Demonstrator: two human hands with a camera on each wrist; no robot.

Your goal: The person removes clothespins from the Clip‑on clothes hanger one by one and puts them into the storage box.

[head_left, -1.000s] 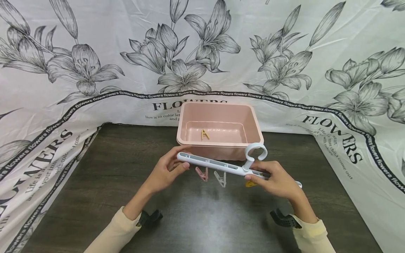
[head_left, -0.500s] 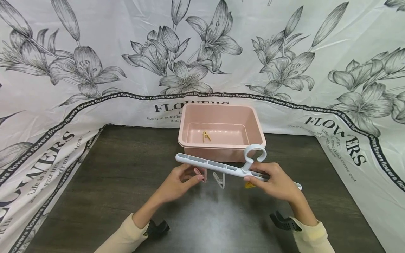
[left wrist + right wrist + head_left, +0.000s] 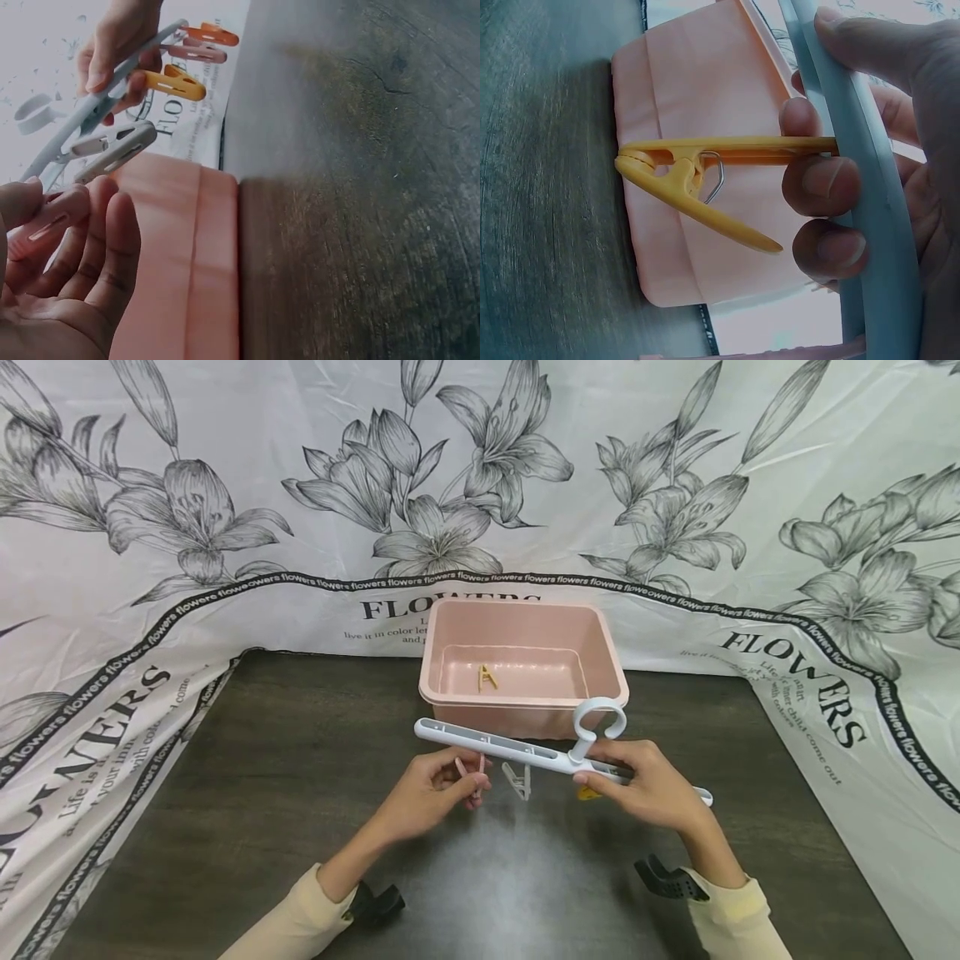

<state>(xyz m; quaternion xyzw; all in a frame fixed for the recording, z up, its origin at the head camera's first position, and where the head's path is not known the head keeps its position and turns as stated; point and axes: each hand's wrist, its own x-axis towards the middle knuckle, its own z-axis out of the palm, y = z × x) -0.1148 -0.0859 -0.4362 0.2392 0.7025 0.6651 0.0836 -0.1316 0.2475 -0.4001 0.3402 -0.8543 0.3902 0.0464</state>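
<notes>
Pinching a pink clip (image 3: 67, 206) with the left hand (image 3: 420, 797); gripping a pale hanger (image 3: 498, 746) beside its hook (image 3: 583, 743) with the right hand (image 3: 652, 785), held at a tilt above the worktop (image 3: 510, 877). Probably light, stiff plastic, smooth enough to slip a little; best held along the bar near the hook, and the clip by its springy levers. Along the bar, between the hands, a grey clip (image 3: 124, 146); near the right hand's fingers, a yellow clip (image 3: 727, 227); farther along, an orange clip (image 3: 210, 34). Beyond the hanger, a pink box (image 3: 495, 717) with a small gold clip (image 3: 487, 677) inside.
</notes>
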